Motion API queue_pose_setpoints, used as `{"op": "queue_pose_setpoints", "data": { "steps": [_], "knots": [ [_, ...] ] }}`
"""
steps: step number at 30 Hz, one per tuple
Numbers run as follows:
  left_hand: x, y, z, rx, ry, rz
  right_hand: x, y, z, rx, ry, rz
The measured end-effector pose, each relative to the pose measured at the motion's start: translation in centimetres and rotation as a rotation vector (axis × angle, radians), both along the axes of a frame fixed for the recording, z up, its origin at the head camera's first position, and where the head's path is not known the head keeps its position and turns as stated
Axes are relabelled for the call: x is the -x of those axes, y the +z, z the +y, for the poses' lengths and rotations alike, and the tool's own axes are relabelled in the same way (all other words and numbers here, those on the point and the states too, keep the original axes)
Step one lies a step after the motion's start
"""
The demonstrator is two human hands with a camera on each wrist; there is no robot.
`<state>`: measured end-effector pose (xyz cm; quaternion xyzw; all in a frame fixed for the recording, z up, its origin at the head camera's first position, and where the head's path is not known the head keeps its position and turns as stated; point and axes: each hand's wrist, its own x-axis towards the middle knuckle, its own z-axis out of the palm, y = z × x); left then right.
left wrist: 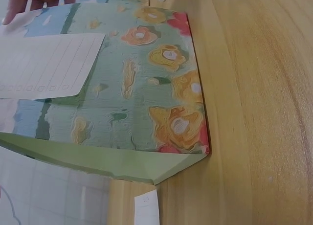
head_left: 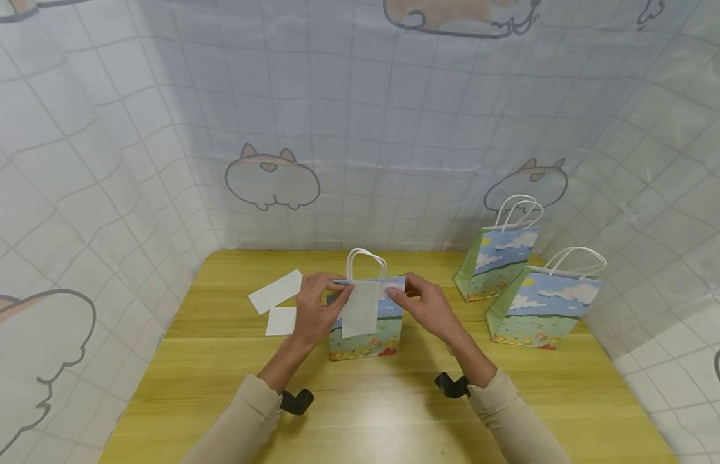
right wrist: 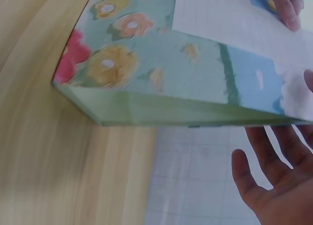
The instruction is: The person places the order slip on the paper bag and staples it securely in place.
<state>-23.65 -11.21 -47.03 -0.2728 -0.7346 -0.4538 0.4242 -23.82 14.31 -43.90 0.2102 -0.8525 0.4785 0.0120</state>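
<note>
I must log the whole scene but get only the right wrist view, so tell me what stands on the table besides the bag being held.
Observer: Two similar printed bags stand at the right of the table, a nearer bag and a farther bag.
Operator: Now give me what lies on the other side.
Observer: Two white papers lie flat on the tabletop beside the left hand.
Operator: Describe the top of the held bag, which my view cuts off.
Observer: White looped handles rise above the rim of the held bag.
</note>
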Motion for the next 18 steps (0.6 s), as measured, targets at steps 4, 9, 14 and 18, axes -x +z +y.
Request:
{"op": "queue_pose_setpoints", "data": {
  "steps": [4, 9, 14, 18],
  "knots": [
    [0.0, 0.0, 0.1, 0.007, -0.008, 0.008, -0.2, 0.4, -0.6, 0.004, -0.042, 0.052],
    [-0.1, 0.1, 0.2, 0.019, -0.013, 0.008, -0.2, 0.6, -1.2, -0.01, -0.113, 0.107],
    [-0.1, 0.0, 0.2, 0.028, -0.009, 0.004, -0.2, 0.7, -1.7, -0.01, -0.145, 0.133],
    [-0.1, -0.1, 0.2, 0.03, -0.004, -0.005, -0.3, 0.7, -2.0, -0.022, -0.164, 0.155]
  ]
}}
